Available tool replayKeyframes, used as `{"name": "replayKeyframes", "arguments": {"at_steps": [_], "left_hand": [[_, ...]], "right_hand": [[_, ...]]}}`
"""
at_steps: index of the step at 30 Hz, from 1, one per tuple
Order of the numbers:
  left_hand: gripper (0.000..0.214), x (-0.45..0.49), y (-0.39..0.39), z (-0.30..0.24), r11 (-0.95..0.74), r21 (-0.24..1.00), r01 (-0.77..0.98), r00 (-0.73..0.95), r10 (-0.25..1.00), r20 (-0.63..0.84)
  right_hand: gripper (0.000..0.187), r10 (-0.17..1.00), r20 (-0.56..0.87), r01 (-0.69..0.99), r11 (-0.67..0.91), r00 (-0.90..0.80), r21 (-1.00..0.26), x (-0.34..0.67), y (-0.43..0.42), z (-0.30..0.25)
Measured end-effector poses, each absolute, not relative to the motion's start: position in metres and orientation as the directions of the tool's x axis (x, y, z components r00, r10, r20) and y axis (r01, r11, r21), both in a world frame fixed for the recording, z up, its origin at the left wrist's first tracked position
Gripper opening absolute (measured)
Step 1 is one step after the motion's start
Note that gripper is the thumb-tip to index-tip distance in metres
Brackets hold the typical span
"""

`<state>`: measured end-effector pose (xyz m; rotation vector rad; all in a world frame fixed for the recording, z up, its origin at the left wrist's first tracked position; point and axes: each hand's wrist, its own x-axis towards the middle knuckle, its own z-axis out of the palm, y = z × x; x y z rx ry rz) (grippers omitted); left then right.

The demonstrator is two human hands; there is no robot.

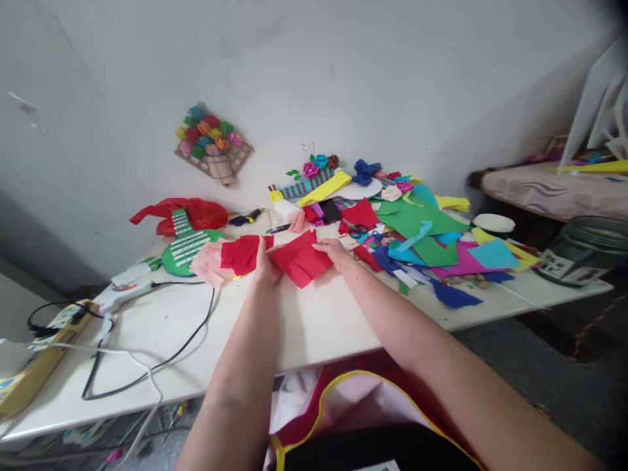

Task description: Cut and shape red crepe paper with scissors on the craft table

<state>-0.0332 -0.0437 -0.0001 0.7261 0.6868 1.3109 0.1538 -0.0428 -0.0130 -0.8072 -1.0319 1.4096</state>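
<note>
Both my hands hold a folded piece of red crepe paper [300, 263] on the white table [314, 327]. My left hand [265, 267] pinches its left edge, fingers closed. My right hand [334, 253] grips the paper's upper right edge. Another red crepe sheet [240, 254] lies just left of my left hand, overlapping a pale pink sheet [209, 263].
A heap of coloured paper [426, 242] and scissors [357, 229] lie to the right. A white glue gun [126, 294] with a black cable [161, 363] sits at left, beside a green paper guitar [189, 245] and red plastic bag [196, 210]. Paper flowers [212, 140] hang on the wall.
</note>
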Motion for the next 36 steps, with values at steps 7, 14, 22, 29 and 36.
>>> {"name": "replayKeyframes", "arguments": {"at_steps": [7,14,22,29,36], "left_hand": [[0.046,-0.035,-0.044,-0.003,0.131,0.848,-0.513,0.258,0.966,0.006],[0.033,-0.034,-0.040,-0.008,0.069,0.947,-0.315,0.251,0.968,0.013],[0.028,-0.030,-0.042,-0.009,0.046,0.974,-0.222,0.222,0.975,0.004],[0.028,-0.033,-0.041,-0.013,0.027,0.957,-0.287,0.219,0.975,0.038],[0.028,-0.031,-0.041,-0.011,0.061,0.928,-0.367,0.223,0.974,0.024]], "right_hand": [[0.021,0.991,0.077,-0.320,0.039,-0.106,-0.947,0.154,-0.041,-0.014],[0.021,0.992,0.091,-0.281,0.062,-0.093,-0.958,0.151,-0.041,-0.013],[0.020,0.990,0.092,-0.261,0.061,-0.105,-0.963,0.151,-0.040,-0.014],[0.023,0.991,0.066,-0.293,0.029,-0.115,-0.956,0.151,-0.039,-0.017],[0.025,0.983,0.093,-0.267,0.048,-0.160,-0.963,0.153,-0.042,-0.013]]}}
